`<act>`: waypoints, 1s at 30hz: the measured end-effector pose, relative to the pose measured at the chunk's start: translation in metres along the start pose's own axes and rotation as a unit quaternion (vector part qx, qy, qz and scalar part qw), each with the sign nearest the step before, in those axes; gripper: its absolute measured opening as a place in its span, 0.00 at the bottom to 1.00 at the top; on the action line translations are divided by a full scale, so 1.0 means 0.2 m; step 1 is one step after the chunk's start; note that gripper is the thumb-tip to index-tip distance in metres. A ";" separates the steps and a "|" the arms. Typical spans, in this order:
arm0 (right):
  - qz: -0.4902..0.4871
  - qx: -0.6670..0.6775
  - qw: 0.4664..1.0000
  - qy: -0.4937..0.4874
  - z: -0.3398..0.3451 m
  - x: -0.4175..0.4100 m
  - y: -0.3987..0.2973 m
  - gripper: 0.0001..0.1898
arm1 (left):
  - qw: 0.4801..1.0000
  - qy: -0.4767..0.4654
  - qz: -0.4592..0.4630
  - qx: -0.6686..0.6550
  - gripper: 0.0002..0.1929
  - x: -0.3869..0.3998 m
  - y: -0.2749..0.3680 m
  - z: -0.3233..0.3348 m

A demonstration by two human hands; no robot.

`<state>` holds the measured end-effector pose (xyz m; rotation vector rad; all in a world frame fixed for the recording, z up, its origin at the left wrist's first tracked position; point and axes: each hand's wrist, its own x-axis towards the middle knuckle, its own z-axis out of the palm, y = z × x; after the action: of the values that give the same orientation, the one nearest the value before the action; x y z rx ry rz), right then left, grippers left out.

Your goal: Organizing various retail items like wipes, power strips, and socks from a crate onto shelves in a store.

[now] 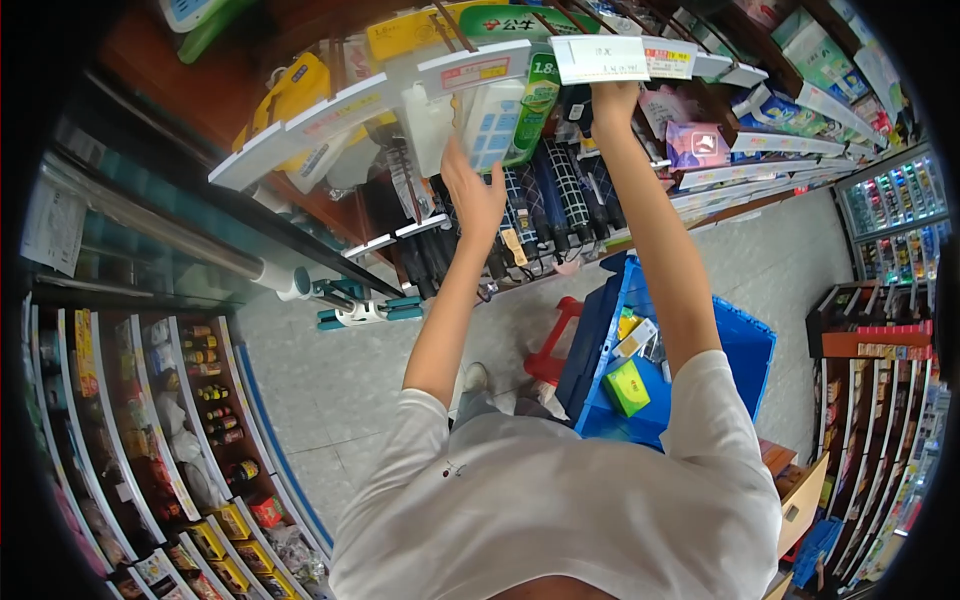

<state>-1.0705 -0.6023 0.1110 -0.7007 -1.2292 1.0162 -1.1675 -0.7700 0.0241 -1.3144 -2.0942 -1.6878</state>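
My left hand (474, 196) is raised at the hanging goods with its fingers apart, just below and beside a packaged power strip (495, 124) in white and green. A white item (429, 127) hangs to the left of that pack, near my fingertips. My right hand (616, 105) reaches up behind a white price-label holder (600, 60); its fingers are mostly hidden there, so what it touches cannot be told. A dark packaged item (576, 112) is beside this hand. Several folded umbrellas (559, 195) hang below, between my two forearms.
A blue plastic crate (739, 352) with its lid up holds small packs, one a green box (626, 388). Close to it is a red plastic stool (551, 349). A flat mop head (369, 311) hangs at the left. Stocked shelves (217, 405) line the left side; a drinks cooler (892, 217) stands far right.
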 end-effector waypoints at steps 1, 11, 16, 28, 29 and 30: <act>0.014 0.016 0.999 0.030 -0.06 -0.09 -0.05 0.16 | 0.999 0.013 0.025 0.019 0.33 -0.05 0.02 -0.02; 0.347 -0.200 0.908 0.119 -1.72 -1.36 0.06 0.10 | 0.960 -0.181 -0.145 -0.158 0.18 -0.65 -0.03 -0.23; 0.513 -0.307 0.786 0.159 -2.35 -1.90 0.15 0.10 | 0.886 -0.322 -0.281 -0.178 0.15 -0.99 0.04 -0.35; 0.586 -0.540 0.597 -0.090 -2.69 -2.29 0.41 0.37 | 0.725 -0.685 -0.079 0.005 0.47 -1.68 0.53 -0.17; 0.588 -0.540 0.595 -0.089 -2.71 -2.30 0.43 0.37 | 0.731 -0.676 -0.088 0.036 0.47 -1.71 0.56 -0.15; 0.578 -0.561 0.585 -0.096 -2.66 -2.27 0.44 0.39 | 0.731 -0.677 -0.062 0.065 0.47 -1.71 0.55 -0.16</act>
<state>-0.5839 -0.9322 -0.2775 -2.7335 -1.5160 1.2147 -0.8969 -0.9790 -0.0894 -2.8942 -2.7680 -0.3276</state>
